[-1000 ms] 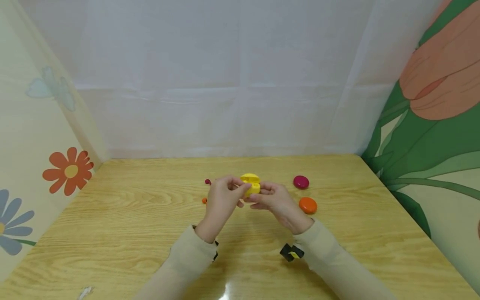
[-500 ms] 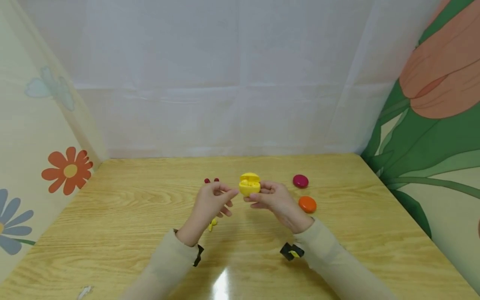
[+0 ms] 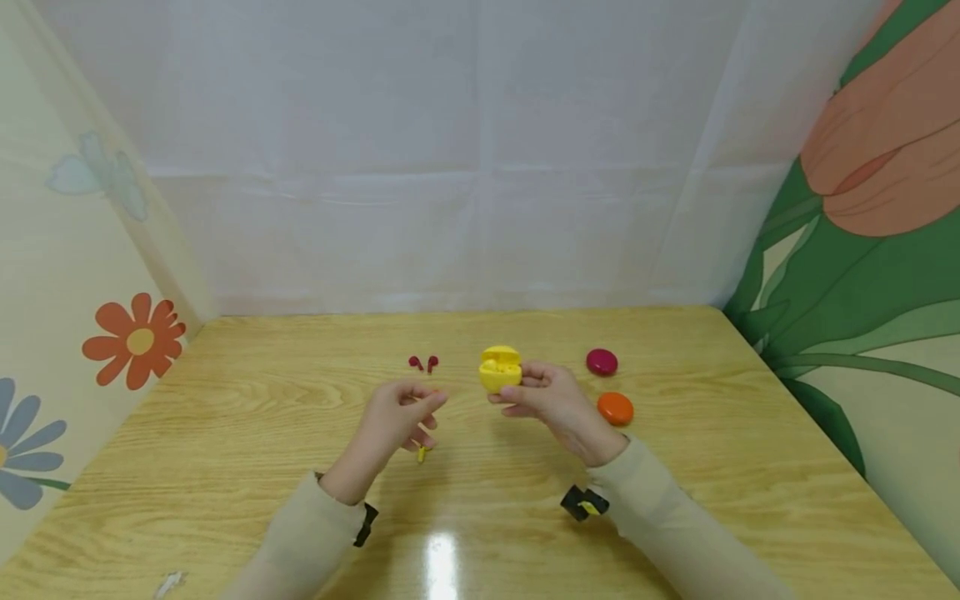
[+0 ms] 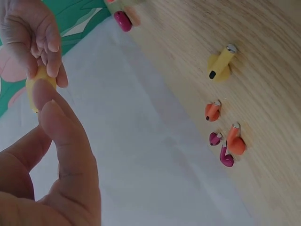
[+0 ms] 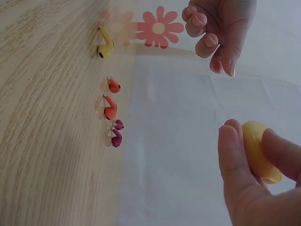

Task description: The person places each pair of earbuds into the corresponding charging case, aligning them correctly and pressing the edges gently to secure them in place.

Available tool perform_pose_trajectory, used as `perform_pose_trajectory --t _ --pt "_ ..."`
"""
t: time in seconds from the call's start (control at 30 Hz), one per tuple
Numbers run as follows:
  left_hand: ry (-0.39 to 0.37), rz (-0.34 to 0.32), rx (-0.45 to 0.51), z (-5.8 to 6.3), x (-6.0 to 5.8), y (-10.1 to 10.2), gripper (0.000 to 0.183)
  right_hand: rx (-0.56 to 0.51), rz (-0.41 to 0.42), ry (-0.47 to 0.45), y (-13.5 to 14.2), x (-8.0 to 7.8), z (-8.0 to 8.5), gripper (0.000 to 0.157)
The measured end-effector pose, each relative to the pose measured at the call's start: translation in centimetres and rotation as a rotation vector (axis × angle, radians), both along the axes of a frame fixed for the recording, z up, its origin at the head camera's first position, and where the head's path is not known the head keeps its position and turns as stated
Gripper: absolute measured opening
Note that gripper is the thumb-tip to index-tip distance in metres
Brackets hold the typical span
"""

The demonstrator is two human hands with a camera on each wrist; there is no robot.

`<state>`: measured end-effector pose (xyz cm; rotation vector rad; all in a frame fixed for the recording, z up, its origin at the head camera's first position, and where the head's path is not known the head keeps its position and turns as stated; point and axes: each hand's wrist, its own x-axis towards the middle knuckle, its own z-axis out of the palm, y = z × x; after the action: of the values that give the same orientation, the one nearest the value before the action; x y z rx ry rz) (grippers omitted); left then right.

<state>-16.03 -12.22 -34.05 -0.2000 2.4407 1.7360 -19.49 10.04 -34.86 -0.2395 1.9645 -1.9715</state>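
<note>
My right hand grips a yellow earbud case above the table, its lid raised. A yellow earbud seems to sit in the case's left slot. Left of the case, my left hand hovers with loosely bent fingers; in the right wrist view nothing shows between its thumb and fingertips. Below that hand a yellow earbud lies on the table, partly hidden by fingers in the head view. Two orange earbuds lie further back, mostly covered by the left hand from above.
Two magenta earbuds lie behind the left hand. On the right of the wooden table rest a round magenta case and a round orange case, both closed. A white cloth hangs behind the table.
My left hand has come away from the yellow case and moved left and toward me, uncovering the magenta earbuds. The right hand holds the case nearly still.
</note>
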Motion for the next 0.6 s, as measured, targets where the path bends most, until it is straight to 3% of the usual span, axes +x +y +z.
perform_pose_trajectory --t 0.6 --pt "-0.066 -0.019 -0.023 -1.4 0.5 -1.6 0.027 -0.017 -0.006 -0.015 0.2 0.1 0.1 0.044"
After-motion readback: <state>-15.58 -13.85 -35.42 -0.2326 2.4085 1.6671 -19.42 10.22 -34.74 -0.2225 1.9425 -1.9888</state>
